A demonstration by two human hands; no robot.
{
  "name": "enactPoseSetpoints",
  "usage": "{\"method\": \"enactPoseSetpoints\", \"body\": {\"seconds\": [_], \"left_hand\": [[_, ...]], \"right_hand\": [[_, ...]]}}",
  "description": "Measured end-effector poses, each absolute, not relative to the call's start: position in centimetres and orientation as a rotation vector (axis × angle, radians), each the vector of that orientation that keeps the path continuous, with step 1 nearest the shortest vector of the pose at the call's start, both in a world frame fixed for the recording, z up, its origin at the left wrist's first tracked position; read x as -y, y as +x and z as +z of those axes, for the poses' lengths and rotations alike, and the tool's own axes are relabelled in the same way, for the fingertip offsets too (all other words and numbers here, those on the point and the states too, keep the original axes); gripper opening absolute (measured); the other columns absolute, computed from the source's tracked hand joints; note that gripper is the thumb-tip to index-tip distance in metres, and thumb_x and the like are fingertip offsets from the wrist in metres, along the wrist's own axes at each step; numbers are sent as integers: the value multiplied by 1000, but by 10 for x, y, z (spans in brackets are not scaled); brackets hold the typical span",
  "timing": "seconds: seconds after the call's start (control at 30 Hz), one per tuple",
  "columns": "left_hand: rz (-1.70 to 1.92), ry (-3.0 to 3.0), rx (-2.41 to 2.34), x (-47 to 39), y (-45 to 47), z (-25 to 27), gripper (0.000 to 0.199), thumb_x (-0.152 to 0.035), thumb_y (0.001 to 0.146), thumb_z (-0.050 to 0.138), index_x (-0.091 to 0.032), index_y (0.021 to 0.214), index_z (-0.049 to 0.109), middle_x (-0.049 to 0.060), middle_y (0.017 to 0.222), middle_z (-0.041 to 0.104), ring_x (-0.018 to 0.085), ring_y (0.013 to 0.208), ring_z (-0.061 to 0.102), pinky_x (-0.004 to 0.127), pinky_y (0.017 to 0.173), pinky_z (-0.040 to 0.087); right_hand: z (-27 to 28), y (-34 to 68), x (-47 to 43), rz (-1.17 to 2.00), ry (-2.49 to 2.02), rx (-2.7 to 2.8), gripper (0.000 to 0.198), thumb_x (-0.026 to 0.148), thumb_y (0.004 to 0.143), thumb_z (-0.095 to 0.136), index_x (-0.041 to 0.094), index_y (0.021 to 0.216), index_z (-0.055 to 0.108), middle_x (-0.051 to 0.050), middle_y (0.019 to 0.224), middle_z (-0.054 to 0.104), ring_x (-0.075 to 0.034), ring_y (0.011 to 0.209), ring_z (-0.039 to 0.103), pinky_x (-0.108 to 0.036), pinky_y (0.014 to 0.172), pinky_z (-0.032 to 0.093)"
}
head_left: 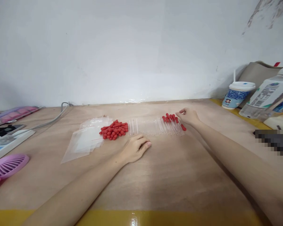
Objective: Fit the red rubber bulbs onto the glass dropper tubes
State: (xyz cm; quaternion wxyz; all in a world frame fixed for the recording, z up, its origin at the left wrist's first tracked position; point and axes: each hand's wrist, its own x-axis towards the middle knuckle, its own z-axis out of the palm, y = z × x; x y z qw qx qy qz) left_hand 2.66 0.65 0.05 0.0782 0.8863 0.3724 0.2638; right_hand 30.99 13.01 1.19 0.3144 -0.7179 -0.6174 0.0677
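Note:
A row of thin clear dropper tubes (146,126) lies side by side across the middle of the table. At its right end, several tubes carry red rubber bulbs (170,117) at their far ends, and one red bulb (183,127) points the other way. My right hand (188,116) is beside these bulbs, fingers bent and pinched together; their tips hide whatever is in them. Left of the tubes is a heap of loose red bulbs (114,129). My left hand (137,148) rests on the table just in front of the tubes, fingers curled towards the thumb, their inside hidden.
Clear plastic bags (85,141) lie fanned out left of the heap. A pink fan (9,166), a white power strip (16,142) and a grey cable (50,121) are at the left. A paper cup (237,95) and a plastic bottle (265,94) stand at the right.

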Motion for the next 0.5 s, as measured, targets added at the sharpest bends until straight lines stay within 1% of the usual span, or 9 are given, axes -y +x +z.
{"method": "enactPoseSetpoints", "body": {"seconds": [0.1, 0.2, 0.27, 0.37, 0.43, 0.5], "left_hand": [[771, 2663, -1121, -6, 27, 1, 29, -31, 90, 37, -16, 88, 62, 6, 82, 58, 16, 78, 54, 29, 73, 43], [770, 2670, -1124, -6, 28, 2, 28, -30, 90, 38, -16, 87, 62, 6, 82, 57, 16, 79, 54, 30, 73, 43], [770, 2676, -1124, -6, 29, 3, 28, -30, 90, 38, -16, 88, 61, 6, 82, 58, 17, 79, 53, 30, 73, 42], [781, 2706, -1142, -5, 30, 2, 26, -29, 89, 39, -16, 87, 61, 6, 82, 58, 17, 79, 52, 31, 73, 41], [844, 2740, -1199, -3, 30, 1, 22, -28, 87, 42, -17, 84, 60, 5, 79, 57, 18, 78, 51, 32, 73, 40], [924, 2765, -1296, -3, 31, 1, 18, -26, 84, 45, -17, 79, 59, 5, 76, 57, 19, 77, 50, 34, 73, 38]], "right_hand": [[13, 325, -119, 247, -2006, 1702, 23, 39, 71, 59, 16, 69, 59, -5, 71, 61, -16, 65, 55, -25, 55, 38], [11, 337, -107, 394, -2089, 1786, 30, 44, 69, 60, 17, 56, 54, -3, 56, 55, -14, 52, 49, -25, 46, 33], [9, 340, -101, 525, -2096, 1831, 35, 47, 68, 61, 18, 50, 50, 0, 47, 48, -11, 44, 43, -24, 43, 30], [8, 338, -95, 729, -2061, 1851, 41, 48, 69, 59, 19, 44, 45, 3, 39, 38, -8, 37, 34, -23, 38, 25], [8, 334, -92, 774, -2051, 1827, 41, 46, 71, 58, 19, 43, 44, 3, 37, 35, -7, 35, 31, -23, 36, 23], [8, 330, -91, 768, -2050, 1799, 40, 43, 70, 58, 19, 42, 43, 3, 36, 35, -7, 33, 30, -23, 35, 23]]}}
